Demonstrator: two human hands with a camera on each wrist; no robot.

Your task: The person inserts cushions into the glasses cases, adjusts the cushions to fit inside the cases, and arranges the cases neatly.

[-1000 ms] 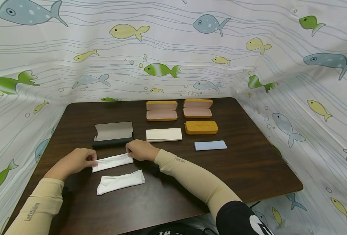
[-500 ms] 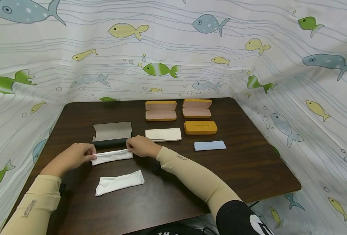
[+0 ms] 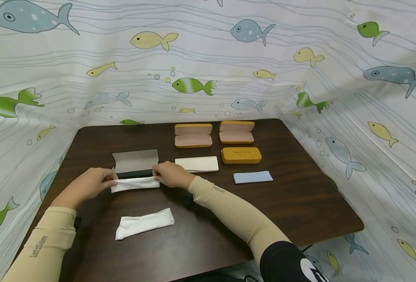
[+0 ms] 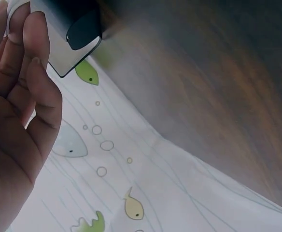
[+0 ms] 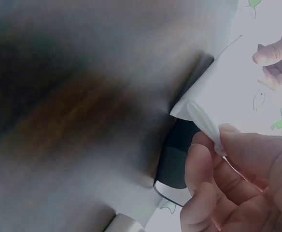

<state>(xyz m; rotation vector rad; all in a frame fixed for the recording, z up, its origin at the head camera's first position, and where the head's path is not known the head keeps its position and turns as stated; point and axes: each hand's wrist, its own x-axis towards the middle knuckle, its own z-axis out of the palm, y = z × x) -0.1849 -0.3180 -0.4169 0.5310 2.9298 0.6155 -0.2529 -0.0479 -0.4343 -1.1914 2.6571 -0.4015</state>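
Note:
A folded white cloth [image 3: 135, 184] is stretched between my two hands, just in front of an open dark case [image 3: 136, 161] with a grey inner lid. My left hand [image 3: 88, 187] pinches its left end. At the other end, my right hand [image 3: 172, 175] grips a corner between thumb and fingers. The right wrist view shows the cloth [image 5: 201, 104] hanging in a fold from the thumb, over the dark case [image 5: 172, 159]. In the left wrist view, the rounded end of the case [image 4: 83, 34] is beyond my fingertips. A second folded white cloth [image 3: 145, 223] lies nearer to me.
On the brown table [image 3: 208, 227], a cream folded cloth [image 3: 197, 164] and a light blue folded cloth [image 3: 253, 177] lie to the right. Behind them are a closed yellow glasses case [image 3: 241, 155] and two open ones, left [image 3: 193, 136] and right [image 3: 236, 132]. A fish-print curtain [image 3: 208, 58] surrounds the table.
Both hands have moved the white cloth away from me, up to the front of the open dark case. It now lies more level. The second white cloth has stayed in place.

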